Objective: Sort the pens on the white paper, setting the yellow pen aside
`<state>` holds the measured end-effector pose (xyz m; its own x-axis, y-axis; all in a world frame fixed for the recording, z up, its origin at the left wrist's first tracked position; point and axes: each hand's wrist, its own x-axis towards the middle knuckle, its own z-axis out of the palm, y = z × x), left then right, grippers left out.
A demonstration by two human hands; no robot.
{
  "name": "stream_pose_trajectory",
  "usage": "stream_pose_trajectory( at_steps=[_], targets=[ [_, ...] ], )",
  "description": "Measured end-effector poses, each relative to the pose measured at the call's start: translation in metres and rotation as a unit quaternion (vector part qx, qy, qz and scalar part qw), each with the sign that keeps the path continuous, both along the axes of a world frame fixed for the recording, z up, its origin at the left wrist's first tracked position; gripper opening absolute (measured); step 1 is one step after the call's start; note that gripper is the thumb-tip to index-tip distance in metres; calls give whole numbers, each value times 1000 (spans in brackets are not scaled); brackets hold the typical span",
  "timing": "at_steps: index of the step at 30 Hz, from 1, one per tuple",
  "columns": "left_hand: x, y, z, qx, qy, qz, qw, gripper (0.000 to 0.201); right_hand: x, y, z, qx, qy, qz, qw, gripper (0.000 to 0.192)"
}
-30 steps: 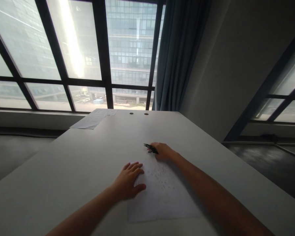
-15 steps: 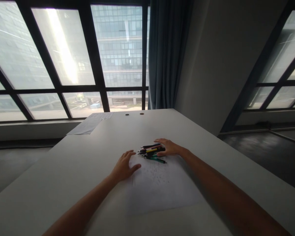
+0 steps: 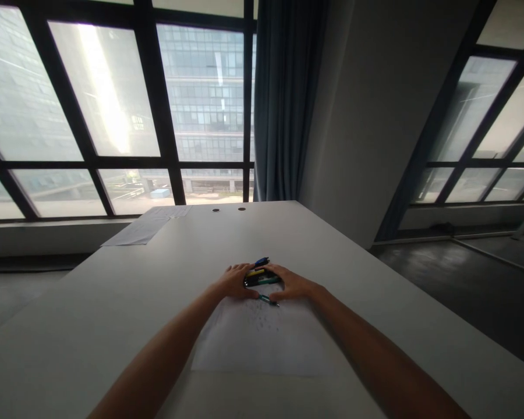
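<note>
A bunch of pens (image 3: 257, 273) lies on the far part of a white paper sheet (image 3: 262, 349), between my two hands. My left hand (image 3: 236, 282) curves round its left end, fingers behind and thumb in front. From the right, my right hand (image 3: 292, 284) cups the other end the same way. Black, yellow and green barrels show in the gap. A blue pen (image 3: 262, 262) pokes out behind the fingertips. One teal pen (image 3: 268, 300) lies in front, by both thumbs. The palms hide the pens' ends.
The white table (image 3: 227, 238) runs away toward the windows. Printed papers (image 3: 135, 227) lie at its far left edge, and two round dark inserts (image 3: 216, 210) sit near the far end. A blue curtain (image 3: 283, 105) hangs behind.
My hands have come together round the pens from both sides, the left moving in to their left end. The pens are bunched closer, and the view has shifted slightly.
</note>
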<state>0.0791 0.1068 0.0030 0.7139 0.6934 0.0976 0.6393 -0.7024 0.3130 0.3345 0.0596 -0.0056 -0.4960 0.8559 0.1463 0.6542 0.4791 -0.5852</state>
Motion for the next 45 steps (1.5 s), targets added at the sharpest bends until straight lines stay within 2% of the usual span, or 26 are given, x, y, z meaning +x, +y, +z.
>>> stream_pose_trajectory(
  at_steps=[2, 4, 6, 10, 13, 17, 22, 27, 30, 31, 35, 37, 40, 43, 45],
  targets=[
    [5, -3, -2, 20, -8, 13, 1000, 86, 2, 0, -2, -27, -20, 3, 999, 118],
    [9, -6, -4, 48, -10, 25, 998, 76, 3, 0, -4, -30, -34, 11, 999, 122],
    [11, -7, -5, 68, -9, 32, 997, 72, 3, 1, -6, 6, -20, 8, 1000, 109],
    [6, -8, -3, 67, -7, 34, 997, 72, -2, 1, -10, 86, 34, -28, 995, 68],
    [-3, -7, 0, 57, -3, 21, 998, 68, -12, 0, -14, 107, 56, -58, 991, 55],
    [-14, -4, 0, 60, -8, -4, 998, 58, -26, -2, -16, 117, 68, -78, 988, 54],
    [-16, -1, -1, 92, 6, -30, 995, 62, -34, 1, -8, 140, 81, -62, 985, 58],
    [-6, -4, -3, 105, 9, -1, 994, 65, -37, 14, -4, 161, 65, -47, 984, 52],
    [0, -7, -4, 103, -5, 27, 994, 55, -43, 24, -12, 142, 33, -80, 986, 67],
    [0, -8, -4, 104, -13, 31, 994, 51, -46, 26, -15, 130, 25, -82, 988, 67],
    [-12, -10, -9, 92, -59, 23, 994, 46, -52, 28, -23, 118, 38, -50, 991, 40],
    [-22, -11, -15, 71, -91, 42, 992, 52, -52, 26, -24, 123, 54, -53, 989, 39],
    [-27, -11, -24, 24, -167, 110, 979, 51, -54, 27, -26, 122, 66, -77, 987, 44],
    [-15, -8, -31, -17, -244, 213, 946, 39, -60, 30, -31, 111, 75, -115, 984, 48],
    [-3, -6, -33, -18, -253, 238, 938, 39, -66, 30, -33, 113, 85, -128, 982, 53]
  ],
)
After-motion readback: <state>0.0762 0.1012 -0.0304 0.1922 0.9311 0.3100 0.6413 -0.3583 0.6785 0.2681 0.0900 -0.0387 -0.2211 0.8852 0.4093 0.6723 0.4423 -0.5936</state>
